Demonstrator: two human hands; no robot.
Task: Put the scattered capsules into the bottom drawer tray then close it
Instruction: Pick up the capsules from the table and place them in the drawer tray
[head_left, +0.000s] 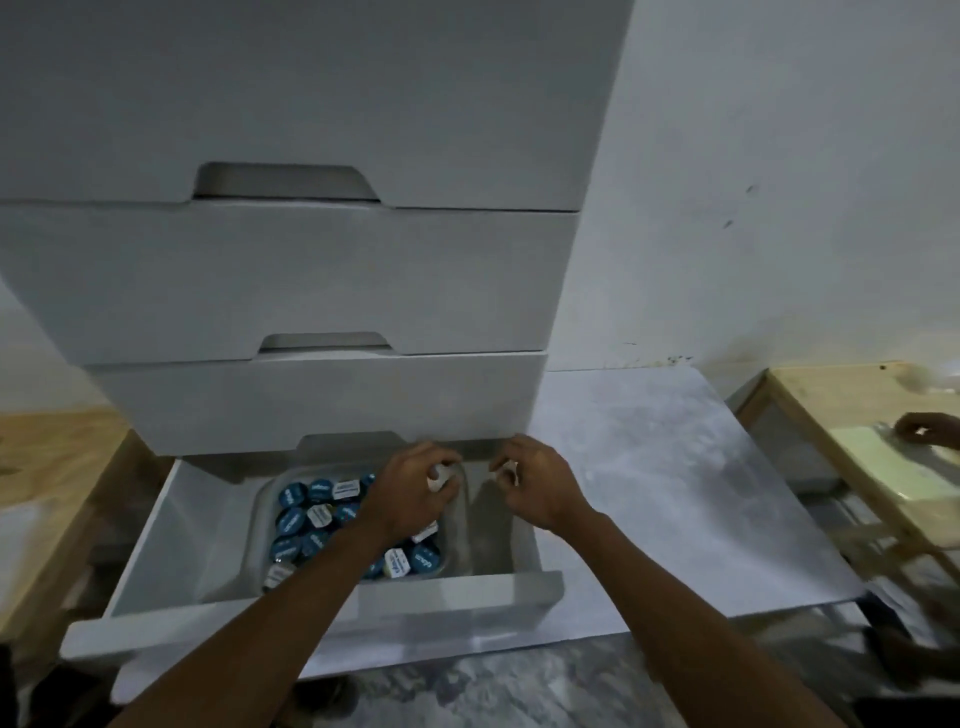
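Capsules (311, 512) with blue lids fill the clear tray (262, 519) inside the open bottom drawer (156, 551). I see my left hand (410, 493) pinching a white capsule (440, 475) over the tray's far right corner, my right hand (540, 488) pinching another just beside it.

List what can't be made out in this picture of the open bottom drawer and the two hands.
- Head view: the left hand covers part of the tray, so its capsules can't be counted.
- The white object in the right hand is mostly wrapped by fingers; probably a capsule.
- Capsule label text is too small and blurred.
- Another person's hand is cut off by the right edge.
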